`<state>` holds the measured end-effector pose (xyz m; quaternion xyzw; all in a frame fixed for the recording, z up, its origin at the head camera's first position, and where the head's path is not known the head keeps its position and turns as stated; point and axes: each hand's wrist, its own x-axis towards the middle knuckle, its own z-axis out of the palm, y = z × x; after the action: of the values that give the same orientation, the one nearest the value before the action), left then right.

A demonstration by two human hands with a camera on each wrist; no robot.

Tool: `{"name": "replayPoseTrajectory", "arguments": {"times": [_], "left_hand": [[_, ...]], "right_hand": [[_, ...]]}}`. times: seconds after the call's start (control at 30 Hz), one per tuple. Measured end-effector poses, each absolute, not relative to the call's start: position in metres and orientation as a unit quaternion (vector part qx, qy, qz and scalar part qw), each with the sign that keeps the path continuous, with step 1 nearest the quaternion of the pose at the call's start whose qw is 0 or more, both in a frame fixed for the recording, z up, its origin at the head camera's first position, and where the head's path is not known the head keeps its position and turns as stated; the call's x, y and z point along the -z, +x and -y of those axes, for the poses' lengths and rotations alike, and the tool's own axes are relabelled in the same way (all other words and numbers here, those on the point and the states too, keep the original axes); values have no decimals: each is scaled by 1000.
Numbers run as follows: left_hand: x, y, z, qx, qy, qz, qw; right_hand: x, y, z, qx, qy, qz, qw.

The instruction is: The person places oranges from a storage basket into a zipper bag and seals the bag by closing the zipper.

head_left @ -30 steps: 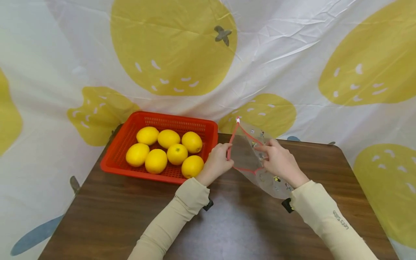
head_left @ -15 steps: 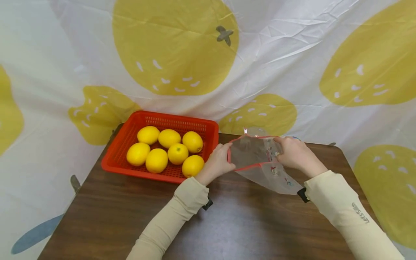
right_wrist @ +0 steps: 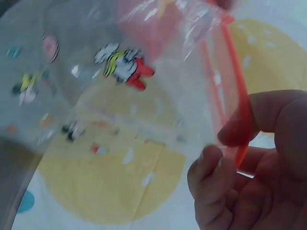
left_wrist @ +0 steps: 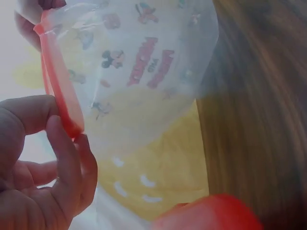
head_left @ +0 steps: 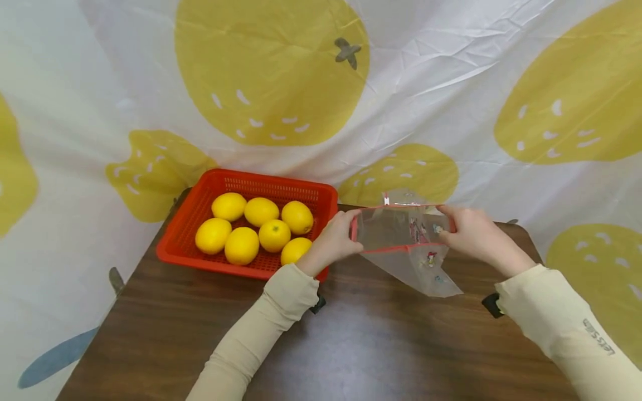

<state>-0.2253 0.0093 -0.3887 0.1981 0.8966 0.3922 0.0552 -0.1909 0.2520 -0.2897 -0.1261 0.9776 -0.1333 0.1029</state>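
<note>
A clear zipper bag with a red-edged mouth and small cartoon prints is stretched between both hands above the table, its mouth spread wide. The left hand pinches the mouth's left end beside the basket. At the opposite end, the right hand grips the red edge between thumb and fingers. A white slider sits on the far rim. The left wrist view shows thumb and fingers on the red strip; in the right wrist view the fingertips curl at the red edge. Nothing shows inside the bag.
A red plastic basket holding several yellow lemons stands on the left of the brown wooden table. The left forearm partly covers one lemon. Behind hangs a white cloth printed with yellow fruit.
The right hand has moved right and now grips the red edge at the far end. The bag's mouth has stretched from a narrow gap into a wide opening; the left hand stays near the basket.
</note>
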Motion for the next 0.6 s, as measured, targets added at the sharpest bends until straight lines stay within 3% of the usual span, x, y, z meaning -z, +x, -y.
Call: {"name": "replayPoseTrajectory", "arguments": {"times": [0.33,0.6], "left_hand": [[393,-221,-10,-387,203,-898,44],[398,-220,-11,-387,216,-894,66]], "right_hand": [[296,-186,-252,172,-126,-976,45],[304,-187,-250,204,-138,-969,-5]]}}
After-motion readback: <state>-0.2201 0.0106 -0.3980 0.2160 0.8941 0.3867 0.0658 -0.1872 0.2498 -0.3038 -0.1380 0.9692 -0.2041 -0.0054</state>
